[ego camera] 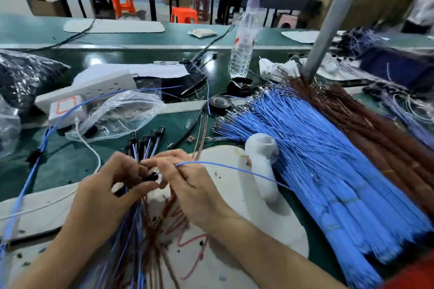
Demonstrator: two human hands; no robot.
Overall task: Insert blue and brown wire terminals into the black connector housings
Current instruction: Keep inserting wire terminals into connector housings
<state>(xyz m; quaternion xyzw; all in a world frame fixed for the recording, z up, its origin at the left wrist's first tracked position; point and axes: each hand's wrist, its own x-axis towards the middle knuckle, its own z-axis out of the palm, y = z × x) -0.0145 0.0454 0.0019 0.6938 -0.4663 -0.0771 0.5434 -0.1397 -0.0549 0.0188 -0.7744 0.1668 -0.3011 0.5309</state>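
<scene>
My left hand [110,185] is curled round a loose bunch of blue and brown wires [138,230] and pinches a small black connector housing [152,176] between thumb and fingertips. My right hand [187,178] pinches a single thin blue wire [234,168] right at the housing's mouth. The wire's terminal is hidden between my fingertips, so I cannot tell whether it is in.

Just beyond my knuckles, several black housings with wires already in them [145,141] stick up from the bunch. To my right lies a broad sheaf of blue wires [328,159], with a sheaf of brown wires [375,129] beside it. A white rolled cloth [265,166] rests against the blue sheaf, and the single wire passes in front of it.

Farther back on the green bench mat [70,164] are a crumpled clear plastic bag [124,112], a white power strip [94,88], a black tape roll [239,87] and a clear plastic water bottle [243,47]. A slanted grey metal pole [333,19] comes down behind the brown sheaf.

The bottle's label has red print too blurred to read. A white pack beside the strip bears only an orange square outline. The near ends of both sheaves are smeared, and the lower right corner is cut off
</scene>
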